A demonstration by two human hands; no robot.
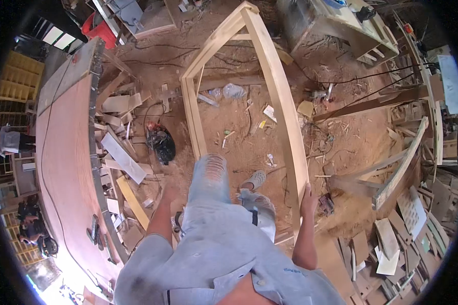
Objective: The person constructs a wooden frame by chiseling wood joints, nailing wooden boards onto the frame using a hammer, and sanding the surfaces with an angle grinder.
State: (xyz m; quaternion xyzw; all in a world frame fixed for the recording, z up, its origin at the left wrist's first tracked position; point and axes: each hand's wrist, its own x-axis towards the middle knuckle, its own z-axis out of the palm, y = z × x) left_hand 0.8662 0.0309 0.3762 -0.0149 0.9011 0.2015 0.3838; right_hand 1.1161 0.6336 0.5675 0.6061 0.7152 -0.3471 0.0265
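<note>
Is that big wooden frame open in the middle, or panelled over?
Open: through the wooden frame, the dirt floor and some crumpled plastic are visible.

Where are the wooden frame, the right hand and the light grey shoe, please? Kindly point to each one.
Wooden frame point(280, 96): head view, on the long beam that the right hand point(309, 202) touches.
Right hand: head view, on the middle of the hand.
Light grey shoe point(258, 178): head view, on its upper.
</note>
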